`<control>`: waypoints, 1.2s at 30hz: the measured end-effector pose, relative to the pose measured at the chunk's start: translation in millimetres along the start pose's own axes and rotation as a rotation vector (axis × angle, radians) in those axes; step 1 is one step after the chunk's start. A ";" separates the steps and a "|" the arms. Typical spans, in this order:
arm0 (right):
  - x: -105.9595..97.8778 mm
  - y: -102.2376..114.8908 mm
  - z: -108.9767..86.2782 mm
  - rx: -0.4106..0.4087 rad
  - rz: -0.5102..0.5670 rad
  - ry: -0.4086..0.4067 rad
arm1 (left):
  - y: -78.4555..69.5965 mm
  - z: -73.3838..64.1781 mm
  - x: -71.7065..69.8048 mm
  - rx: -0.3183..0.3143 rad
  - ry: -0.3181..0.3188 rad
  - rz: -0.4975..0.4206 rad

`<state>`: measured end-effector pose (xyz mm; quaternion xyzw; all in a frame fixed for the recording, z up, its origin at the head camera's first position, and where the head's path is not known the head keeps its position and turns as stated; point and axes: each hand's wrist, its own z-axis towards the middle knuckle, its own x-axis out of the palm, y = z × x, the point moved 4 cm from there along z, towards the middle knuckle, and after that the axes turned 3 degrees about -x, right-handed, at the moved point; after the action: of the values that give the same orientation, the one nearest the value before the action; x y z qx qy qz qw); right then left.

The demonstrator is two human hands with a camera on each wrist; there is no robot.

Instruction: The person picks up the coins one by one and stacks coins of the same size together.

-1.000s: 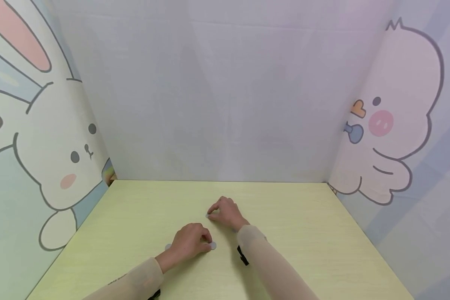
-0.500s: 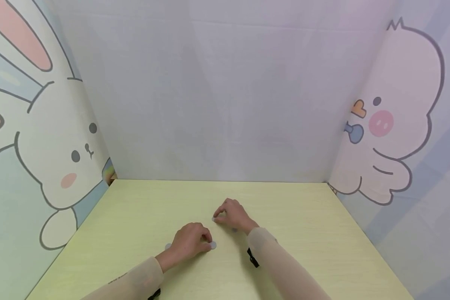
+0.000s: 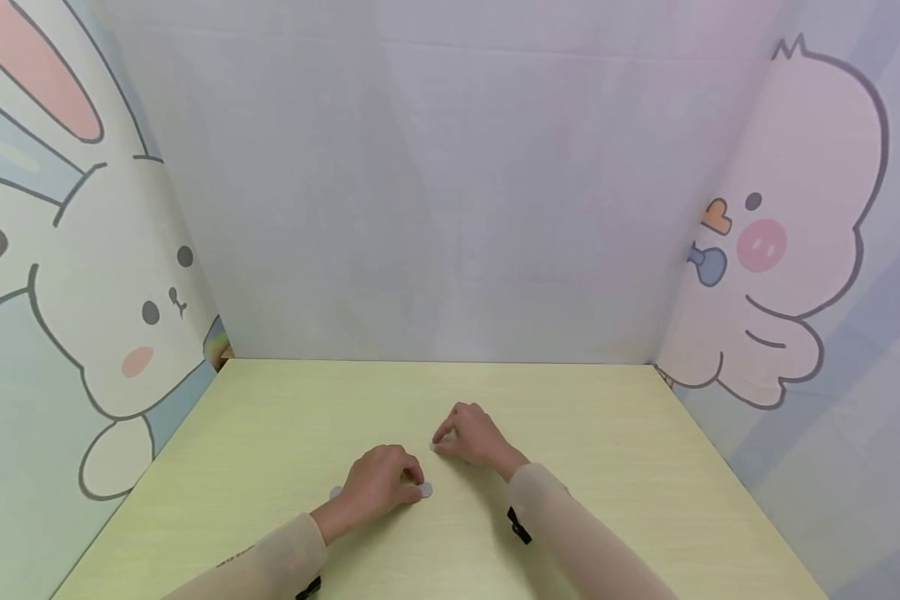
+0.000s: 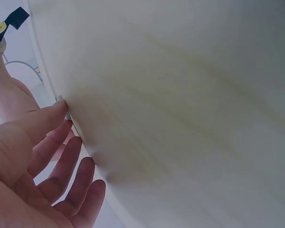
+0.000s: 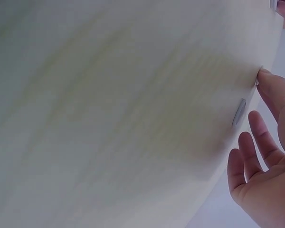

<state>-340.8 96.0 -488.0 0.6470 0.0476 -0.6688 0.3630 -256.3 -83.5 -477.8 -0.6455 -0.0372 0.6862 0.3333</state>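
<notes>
In the head view, my left hand (image 3: 378,481) pinches the edge of a small flat grey disc (image 3: 426,490) that lies on the table, with thumb and index finger. A second grey disc (image 3: 336,492) lies just left of that hand, partly covered by it. My right hand (image 3: 474,435) is farther back and to the right, pinching another small grey disc (image 3: 432,447) at the tabletop. One more grey disc (image 5: 239,112) lies on the table below the right palm, clearest in the right wrist view. The discs' exact kind cannot be told.
The pale yellow table (image 3: 585,467) reaches to a whitish cloth backdrop (image 3: 450,208). Side cloths printed with a rabbit (image 3: 135,283) and a chick (image 3: 787,225) stand along its left and right edges. Black straps show at both wrists.
My right hand has shifted right and nearer to me with its disc along the table. The left hand and its disc have stayed in place.
</notes>
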 end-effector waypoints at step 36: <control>-6.8 5.1 -44.6 -0.080 -0.036 -0.033 | -4.4 -1.7 -2.1 -0.014 0.003 -0.024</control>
<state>-301.6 119.0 -486.9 0.6198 0.0799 -0.6835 0.3773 -253.1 -81.8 -474.1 -0.6481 -0.0494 0.6810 0.3373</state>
